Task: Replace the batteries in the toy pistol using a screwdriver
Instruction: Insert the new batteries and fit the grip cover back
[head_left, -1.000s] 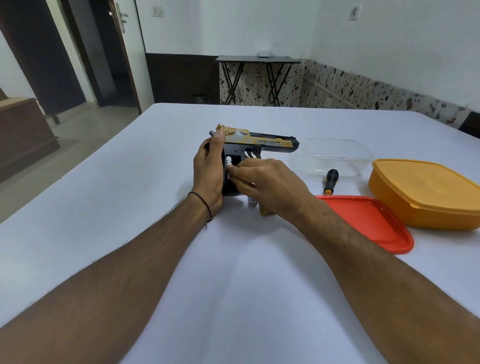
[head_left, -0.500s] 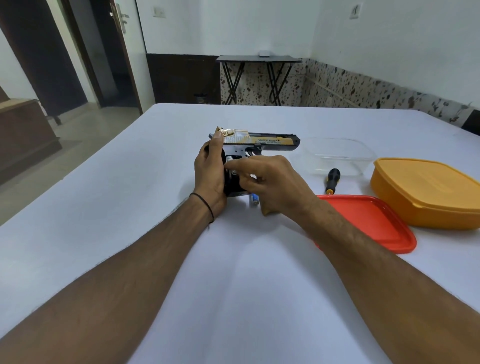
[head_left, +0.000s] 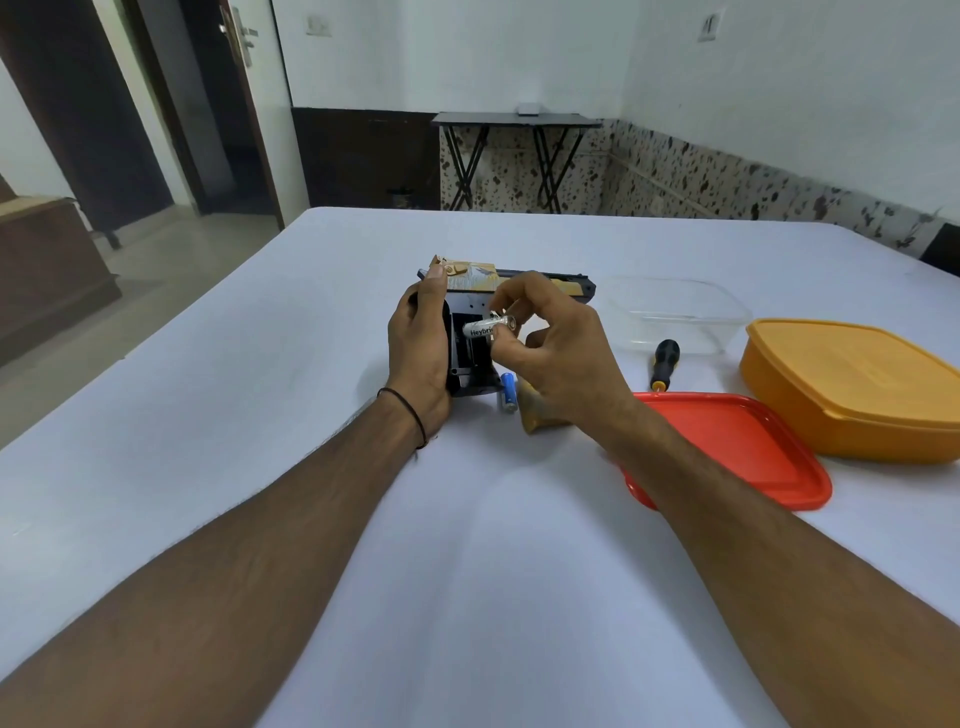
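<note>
The black and gold toy pistol (head_left: 470, 358) lies on the white table with the battery bay in its grip uncovered. My left hand (head_left: 418, 345) grips the pistol's grip from the left. My right hand (head_left: 553, 358) pinches a silver battery (head_left: 485, 328) just above the bay, lifted out and tilted. A blue battery (head_left: 509, 392) lies on the table below the pistol. A tan cover piece (head_left: 535, 415) shows under my right wrist. The screwdriver (head_left: 662, 364), with a black and yellow handle, lies to the right.
A red lid (head_left: 737, 452) lies flat at the right, partly under my right forearm. An orange lidded box (head_left: 852, 389) stands beyond it. A clear plastic container (head_left: 675, 314) sits behind the screwdriver. A folding table (head_left: 514, 156) stands by the far wall.
My right hand has pulled the silver battery up out of the pistol's battery bay. The blue battery has come into view on the table. My left hand has stayed on the pistol.
</note>
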